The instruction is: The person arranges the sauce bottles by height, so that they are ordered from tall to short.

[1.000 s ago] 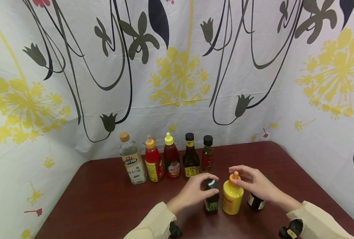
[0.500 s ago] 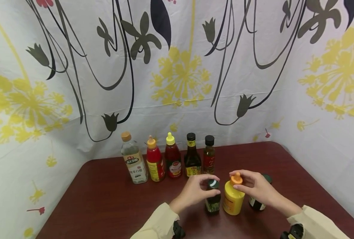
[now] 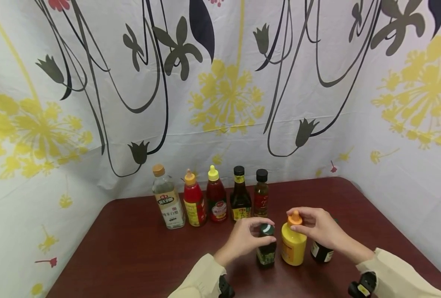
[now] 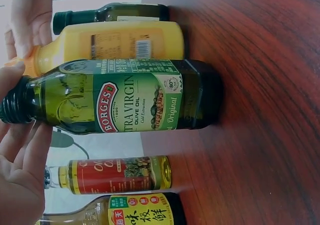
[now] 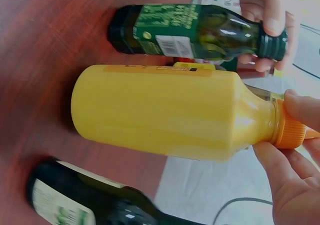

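Observation:
My left hand [image 3: 243, 239] holds the dark cap of a green olive oil bottle [image 4: 135, 97] between thumb and fingers; the bottle stands upright. In the head view, the same olive oil bottle [image 3: 267, 252] is just left of a yellow squeeze bottle [image 3: 293, 246]. My right hand [image 3: 319, 227] grips that bottle by its orange cap [image 5: 290, 127], thumb on one side and fingers on the other. Behind the right hand stands a dark bottle with a pale label [image 3: 321, 251], its upper part mostly hidden by that hand in the head view.
Along the back of the dark red table [image 3: 138, 248] stand a clear vinegar bottle [image 3: 169, 207], a red squeeze bottle [image 3: 194, 205], a dark red sauce bottle with yellow tip [image 3: 216, 200], a soy sauce bottle [image 3: 240, 200] and a small red-labelled bottle [image 3: 261, 198]. A patterned cloth [image 3: 224, 149] hangs behind.
The yellow squeeze bottle, in my right hand, has shifted slightly right and away from me, widening its gap to the olive oil bottle. The left hand keeps its hold on the olive oil cap.

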Demonstrator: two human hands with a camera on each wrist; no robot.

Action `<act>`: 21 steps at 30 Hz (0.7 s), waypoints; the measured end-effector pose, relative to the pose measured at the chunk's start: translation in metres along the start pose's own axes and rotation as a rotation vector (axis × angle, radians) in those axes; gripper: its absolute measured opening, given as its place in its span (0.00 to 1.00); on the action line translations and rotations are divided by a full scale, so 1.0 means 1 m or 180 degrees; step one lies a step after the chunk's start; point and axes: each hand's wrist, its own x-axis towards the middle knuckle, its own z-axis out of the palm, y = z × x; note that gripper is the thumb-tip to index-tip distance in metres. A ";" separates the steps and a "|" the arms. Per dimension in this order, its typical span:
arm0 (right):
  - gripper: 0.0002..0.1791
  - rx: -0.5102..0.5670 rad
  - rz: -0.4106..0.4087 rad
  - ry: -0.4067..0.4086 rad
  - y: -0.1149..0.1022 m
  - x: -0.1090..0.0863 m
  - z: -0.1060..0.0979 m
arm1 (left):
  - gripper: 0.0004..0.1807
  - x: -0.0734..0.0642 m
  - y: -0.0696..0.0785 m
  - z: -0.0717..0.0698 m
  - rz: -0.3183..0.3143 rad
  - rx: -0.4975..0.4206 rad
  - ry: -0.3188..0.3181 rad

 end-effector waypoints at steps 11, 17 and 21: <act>0.15 -0.0443 0.0053 0.0309 -0.014 0.036 -0.012 | 0.15 0.000 0.000 0.001 0.0007 -0.0028 0.0040; 0.16 -0.0625 0.0298 0.0446 -0.007 0.059 -0.016 | 0.14 -0.001 0.000 0.001 -0.0066 -0.0069 0.0049; 0.18 -0.0814 0.0465 0.0567 -0.002 0.075 -0.017 | 0.14 -0.001 0.000 0.001 -0.0091 -0.0055 0.0052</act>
